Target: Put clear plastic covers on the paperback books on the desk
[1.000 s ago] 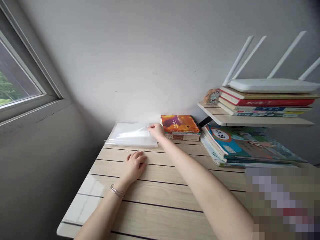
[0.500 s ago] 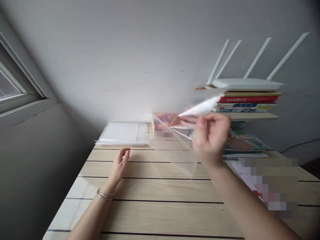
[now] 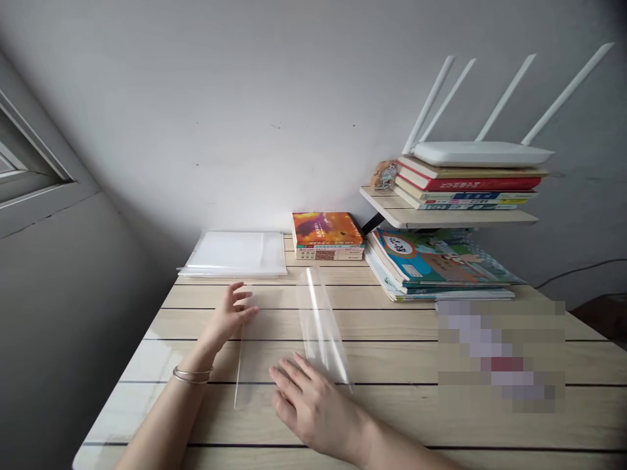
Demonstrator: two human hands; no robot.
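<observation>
A clear plastic book cover (image 3: pixel 321 326) lies on the slatted wooden table, its right part folded over and shiny with reflected light. My right hand (image 3: pixel 318 405) rests palm down on its near part, fingers stretched out. At the cover's left edge is my left hand (image 3: pixel 232 312), fingers apart and curved, with a metal bracelet on the wrist. Whether the left fingertips touch the plastic I cannot tell. Beyond the left hand lies a stack of clear and white plastic covers (image 3: pixel 230 251).
A small stack of books (image 3: pixel 328 232) with an orange top cover stands against the wall. Right of it are thin textbooks (image 3: pixel 431 261) under a wall shelf (image 3: pixel 455 217), which bears books and a white router (image 3: pixel 482 154). A blurred-out patch (image 3: pixel 499 356) covers something at the right.
My right hand has come down from mid-air with the clear cover, which now lies on the table. My left hand has opened its fingers and shifted slightly left.
</observation>
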